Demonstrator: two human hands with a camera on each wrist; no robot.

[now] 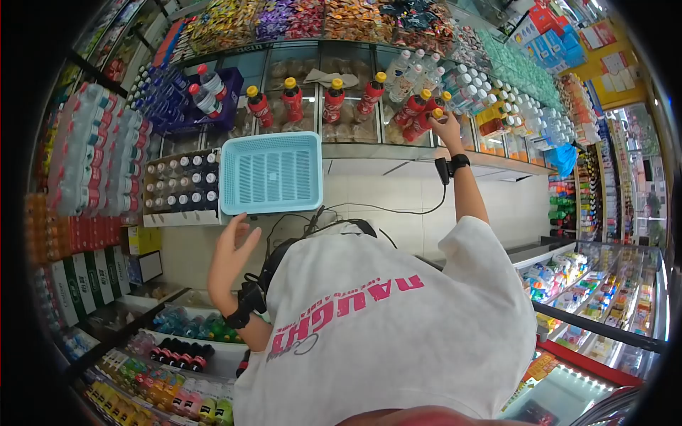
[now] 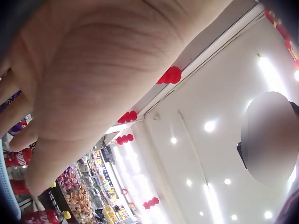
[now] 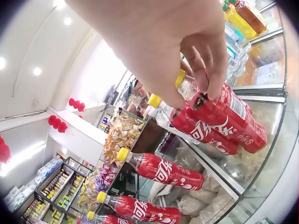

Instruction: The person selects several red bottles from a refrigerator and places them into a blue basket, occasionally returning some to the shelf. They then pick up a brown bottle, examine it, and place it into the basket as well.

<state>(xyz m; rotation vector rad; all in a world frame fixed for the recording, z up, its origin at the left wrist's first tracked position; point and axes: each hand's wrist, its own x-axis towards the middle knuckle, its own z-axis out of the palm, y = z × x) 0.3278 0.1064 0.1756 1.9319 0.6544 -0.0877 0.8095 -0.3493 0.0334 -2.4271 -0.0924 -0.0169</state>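
Note:
Several red-labelled bottles with yellow caps stand in a row on the glass counter, among them one bottle [image 1: 333,101] near the middle. At the right end of the row, my right hand [image 1: 447,132] holds a red bottle [image 1: 420,125] near its cap; in the right wrist view my right hand [image 3: 173,51] has thumb and fingers around the neck of this bottle [image 3: 240,119]. A light blue basket [image 1: 272,172] with nothing in it lies at the counter's front edge. Just below its lower edge is my left hand [image 1: 233,250], fingers spread, holding nothing; its palm [image 2: 88,74] fills much of the left wrist view.
Left of the basket is a box of dark bottles [image 1: 181,188], with a purple crate [image 1: 231,106] behind it. Clear bottles [image 1: 406,77] stand behind the row's right end. Bagged snacks [image 1: 355,21] line the back. A black cable [image 1: 398,211] runs to my right wrist.

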